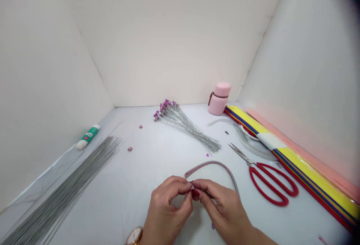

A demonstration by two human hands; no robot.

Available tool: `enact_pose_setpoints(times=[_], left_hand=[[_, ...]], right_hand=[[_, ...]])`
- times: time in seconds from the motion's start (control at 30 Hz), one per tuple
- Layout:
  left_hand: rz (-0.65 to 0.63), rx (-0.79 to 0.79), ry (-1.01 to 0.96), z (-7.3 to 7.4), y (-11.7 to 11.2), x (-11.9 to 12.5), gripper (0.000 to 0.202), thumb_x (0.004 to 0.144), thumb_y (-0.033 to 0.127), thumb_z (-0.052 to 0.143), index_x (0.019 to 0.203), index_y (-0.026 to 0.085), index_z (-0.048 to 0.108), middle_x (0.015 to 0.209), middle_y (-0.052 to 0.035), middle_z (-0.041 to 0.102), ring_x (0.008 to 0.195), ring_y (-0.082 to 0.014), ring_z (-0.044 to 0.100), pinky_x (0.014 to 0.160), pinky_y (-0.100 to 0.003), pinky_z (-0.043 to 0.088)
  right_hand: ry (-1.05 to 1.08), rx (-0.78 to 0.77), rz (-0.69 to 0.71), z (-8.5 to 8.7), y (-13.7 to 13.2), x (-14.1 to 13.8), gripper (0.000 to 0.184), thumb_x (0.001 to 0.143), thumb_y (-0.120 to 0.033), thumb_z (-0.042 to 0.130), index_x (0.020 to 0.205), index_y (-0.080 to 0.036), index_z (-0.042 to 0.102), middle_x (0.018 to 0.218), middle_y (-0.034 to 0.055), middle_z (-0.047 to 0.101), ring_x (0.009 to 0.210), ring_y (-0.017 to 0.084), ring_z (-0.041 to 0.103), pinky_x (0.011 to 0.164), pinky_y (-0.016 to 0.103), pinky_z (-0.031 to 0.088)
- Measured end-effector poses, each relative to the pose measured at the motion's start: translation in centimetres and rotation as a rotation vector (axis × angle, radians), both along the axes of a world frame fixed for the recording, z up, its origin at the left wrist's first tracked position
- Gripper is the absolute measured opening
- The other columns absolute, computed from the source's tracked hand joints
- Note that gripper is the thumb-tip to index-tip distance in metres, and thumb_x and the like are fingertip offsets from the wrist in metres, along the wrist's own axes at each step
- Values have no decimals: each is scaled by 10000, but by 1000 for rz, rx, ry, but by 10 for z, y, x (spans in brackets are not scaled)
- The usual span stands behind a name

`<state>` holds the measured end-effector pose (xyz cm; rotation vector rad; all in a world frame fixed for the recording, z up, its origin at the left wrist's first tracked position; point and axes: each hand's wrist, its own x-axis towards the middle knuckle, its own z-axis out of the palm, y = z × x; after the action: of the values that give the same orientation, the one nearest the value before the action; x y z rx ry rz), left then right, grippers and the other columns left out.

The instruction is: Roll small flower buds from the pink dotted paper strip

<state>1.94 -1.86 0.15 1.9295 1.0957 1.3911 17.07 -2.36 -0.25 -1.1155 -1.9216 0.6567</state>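
At the front centre, my left hand (172,203) and my right hand (222,204) meet, thumbs and forefingers pinched together. Something small sits between the fingertips, too hidden to make out. A dark red patch shows at my right thumb tip; whether it is a nail or part of the held piece is unclear. Just behind the fingers curves a narrow pinkish-grey strip (215,162), passing behind my right hand. A tiny purple scrap (213,226) shows by my right hand. Red-handled scissors (254,164) lie to the right, blades slightly apart.
Wire stems with purple tips (185,123) lie at the back. Bare grey wires (67,192) and a glue stick (88,137) are left. Two small pink pieces, one nearer (129,149), lie between. Rightward are a pink flask (219,100), a clear coiled strip (253,145) and coloured sheets (298,158).
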Motion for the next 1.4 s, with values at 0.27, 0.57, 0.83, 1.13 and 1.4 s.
enact_pose_setpoints(times=[0.27,0.57,0.83,1.13,1.4], left_hand=[[-4,5,44,-1,-3,1,184,715,12,521,787,146,625,744,-53,647,683,-137,623,638,-218,517],[-43,-62,73,-8,-3,-7,210,782,58,509,934,166,605,853,-53,648,787,-141,610,697,-226,508],[-22,-97,65,-6,-1,-6,185,785,76,518,917,173,604,824,-46,660,730,-130,621,648,-210,518],[73,121,211,-1,0,-3,137,699,37,532,703,162,587,624,-26,640,558,-131,594,547,-227,491],[-16,70,211,3,1,-7,179,709,32,524,790,174,597,712,-30,663,645,-135,612,615,-228,496]], right_hand=[[-173,356,-92,-6,0,-4,201,809,-72,394,906,-147,553,695,64,660,594,165,625,550,260,500],[-45,208,-68,3,2,-1,192,801,-95,447,931,-158,574,791,48,685,712,138,645,643,206,508],[-60,238,-47,0,2,0,233,803,-79,434,963,-156,584,803,60,690,715,142,650,644,213,515],[-94,313,-13,-2,1,0,267,789,-53,406,976,-151,571,757,64,690,668,155,649,601,235,522],[-61,181,-16,3,2,0,259,808,-100,409,1011,-156,561,818,68,691,711,151,654,631,220,528]])
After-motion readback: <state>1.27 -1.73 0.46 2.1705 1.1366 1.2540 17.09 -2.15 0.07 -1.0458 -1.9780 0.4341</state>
